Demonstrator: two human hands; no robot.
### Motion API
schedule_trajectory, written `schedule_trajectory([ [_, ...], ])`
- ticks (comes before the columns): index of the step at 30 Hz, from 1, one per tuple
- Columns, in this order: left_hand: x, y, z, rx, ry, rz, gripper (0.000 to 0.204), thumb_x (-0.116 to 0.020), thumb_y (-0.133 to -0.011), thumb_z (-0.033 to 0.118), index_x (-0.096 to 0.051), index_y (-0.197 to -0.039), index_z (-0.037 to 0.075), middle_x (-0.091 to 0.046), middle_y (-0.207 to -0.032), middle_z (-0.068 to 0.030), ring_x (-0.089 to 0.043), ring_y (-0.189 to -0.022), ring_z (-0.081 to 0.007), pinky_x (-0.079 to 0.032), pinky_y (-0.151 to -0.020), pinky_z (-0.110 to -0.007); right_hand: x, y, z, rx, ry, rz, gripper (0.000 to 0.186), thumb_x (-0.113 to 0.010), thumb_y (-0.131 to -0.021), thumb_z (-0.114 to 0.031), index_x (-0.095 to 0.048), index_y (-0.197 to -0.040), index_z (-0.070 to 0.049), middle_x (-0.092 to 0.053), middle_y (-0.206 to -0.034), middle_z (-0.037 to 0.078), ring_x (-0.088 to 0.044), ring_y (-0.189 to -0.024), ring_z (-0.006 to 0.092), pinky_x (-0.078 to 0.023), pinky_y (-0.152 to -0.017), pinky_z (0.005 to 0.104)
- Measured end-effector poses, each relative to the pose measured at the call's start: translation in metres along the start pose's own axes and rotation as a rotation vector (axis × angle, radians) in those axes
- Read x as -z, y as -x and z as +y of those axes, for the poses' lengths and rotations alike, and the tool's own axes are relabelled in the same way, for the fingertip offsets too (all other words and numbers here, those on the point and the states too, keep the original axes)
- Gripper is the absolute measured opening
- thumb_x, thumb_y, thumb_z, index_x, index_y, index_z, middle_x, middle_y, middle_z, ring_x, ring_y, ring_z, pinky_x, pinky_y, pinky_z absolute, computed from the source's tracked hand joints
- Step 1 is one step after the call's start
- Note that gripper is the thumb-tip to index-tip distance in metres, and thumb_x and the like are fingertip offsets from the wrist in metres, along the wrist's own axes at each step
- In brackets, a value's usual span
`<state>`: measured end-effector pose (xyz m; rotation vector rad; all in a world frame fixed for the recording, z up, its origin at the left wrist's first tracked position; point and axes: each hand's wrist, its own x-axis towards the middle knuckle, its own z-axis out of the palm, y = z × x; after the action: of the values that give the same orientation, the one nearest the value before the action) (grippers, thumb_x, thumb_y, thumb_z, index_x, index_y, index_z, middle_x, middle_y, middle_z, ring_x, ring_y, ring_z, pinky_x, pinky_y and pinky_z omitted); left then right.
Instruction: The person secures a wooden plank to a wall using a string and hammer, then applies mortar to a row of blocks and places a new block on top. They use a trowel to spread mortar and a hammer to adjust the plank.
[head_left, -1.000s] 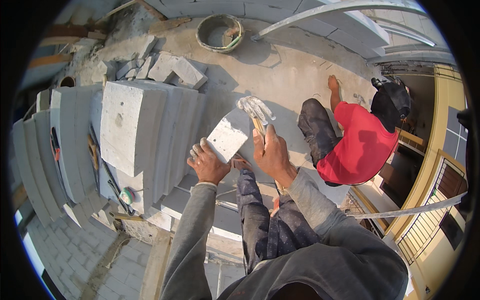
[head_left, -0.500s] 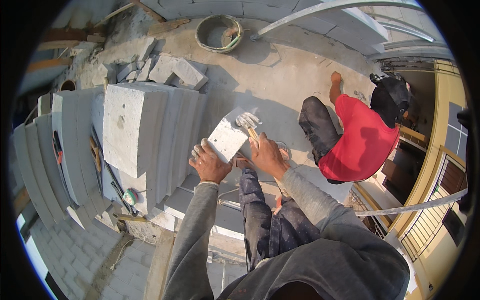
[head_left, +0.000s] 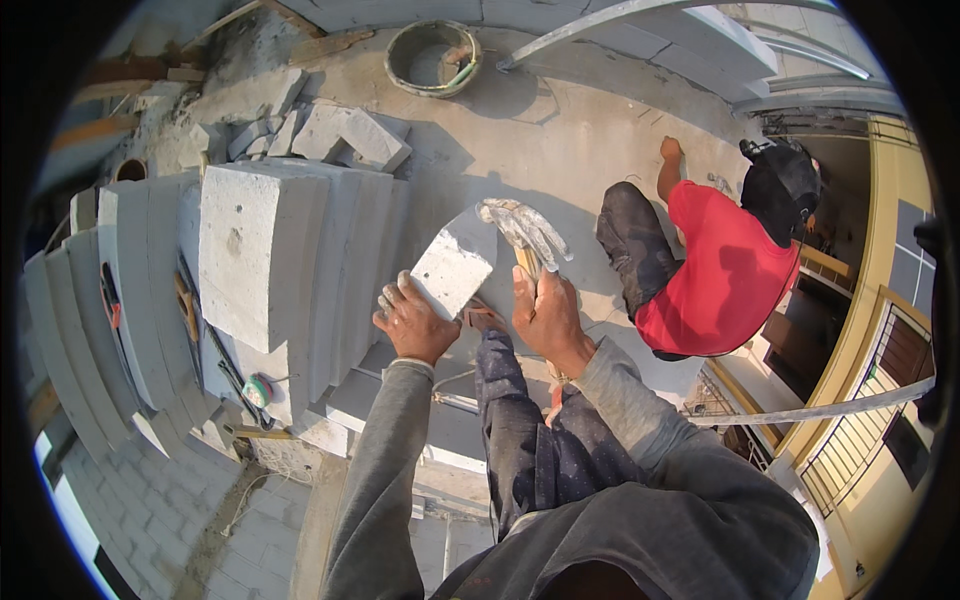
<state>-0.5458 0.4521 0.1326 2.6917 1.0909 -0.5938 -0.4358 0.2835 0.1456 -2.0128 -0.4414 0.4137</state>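
Note:
My left hand (head_left: 415, 322) grips the near left edge of a cut piece of light grey aerated concrete block (head_left: 450, 273). Grey mortar coats the block's far face. In my right hand (head_left: 553, 320) is the wooden handle of a mortar trowel (head_left: 528, 232), its blade smeared thick with mortar and its edge seemingly toothed. The blade is just beyond and to the right of the block; whether it touches it I cannot tell. Part of the handle is hidden by my fingers.
Stacked blocks (head_left: 262, 255) stand at my left, with a handsaw (head_left: 187, 305) and a tape measure (head_left: 259, 390) among them. Broken pieces (head_left: 350, 137) lie beyond. A black tub (head_left: 433, 60) sits farther off. A person in red (head_left: 715, 270) crouches at right.
My right hand has moved slightly right, and the trowel has swung rightward and turned over off the block's far edge. My left hand keeps its hold on the block.

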Motion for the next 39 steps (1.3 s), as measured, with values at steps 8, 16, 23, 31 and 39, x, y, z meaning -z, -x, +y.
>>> schedule_trajectory([
  [8,-0.001,-0.001,-0.002,-0.028,-0.016,0.007,0.109,-0.09,-0.06,0.045,-0.035,-0.143,0.0,-0.049,-0.127,-0.0205,-0.049,-0.123,-0.0398,-0.033,-0.099,-0.058,0.001,-0.004,0.005,-0.107,0.085,-0.111,0.031,-0.058,-0.1,-0.023,-0.051,-0.092,0.007,-0.058,-0.059,0.026,-0.062,-0.052,0.044,-0.047,-0.048,0.048],
  [16,0.0,-0.001,0.0,-0.012,0.03,0.009,0.113,-0.089,-0.059,0.041,-0.03,-0.146,0.0,-0.048,-0.13,-0.0209,-0.048,-0.124,-0.0393,-0.031,-0.101,-0.06,0.003,-0.008,0.003,-0.133,0.162,-0.198,0.034,-0.058,-0.101,-0.026,-0.051,-0.088,0.005,-0.056,-0.057,0.026,-0.06,-0.053,0.046,-0.046,-0.048,0.0478],
  [23,-0.002,-0.003,-0.002,-0.023,-0.001,-0.022,0.108,-0.088,-0.06,0.039,-0.031,-0.143,0.001,-0.048,-0.125,-0.0195,-0.048,-0.12,-0.0383,-0.032,-0.098,-0.055,-0.004,-0.009,0.001,-0.148,0.235,-0.337,0.033,-0.058,-0.1,-0.023,-0.052,-0.091,0.008,-0.059,-0.061,0.027,-0.063,-0.055,0.0453,-0.048,-0.049,0.0458],
  [31,-0.005,0.0,-0.008,-0.033,-0.043,0.013,0.106,-0.087,-0.059,0.042,-0.035,-0.141,-0.001,-0.049,-0.122,-0.0191,-0.05,-0.116,-0.0359,-0.033,-0.095,-0.053,-0.003,-0.015,-0.007,-0.213,0.246,-0.356,0.035,-0.058,-0.1,-0.025,-0.052,-0.092,0.007,-0.063,-0.068,0.03,-0.067,-0.065,0.0473,-0.053,-0.054,0.0492],
  [39,0.002,0.001,-0.007,-0.024,0.057,0.005,0.107,-0.087,-0.054,0.039,-0.037,-0.141,-0.002,-0.05,-0.122,-0.0208,-0.049,-0.117,-0.0375,-0.033,-0.095,-0.053,-0.004,-0.015,-0.002,-0.192,0.211,-0.242,0.036,-0.056,-0.1,-0.027,-0.054,-0.096,0.008,-0.064,-0.073,0.032,-0.066,-0.072,0.0514,-0.053,-0.062,0.0536],
])
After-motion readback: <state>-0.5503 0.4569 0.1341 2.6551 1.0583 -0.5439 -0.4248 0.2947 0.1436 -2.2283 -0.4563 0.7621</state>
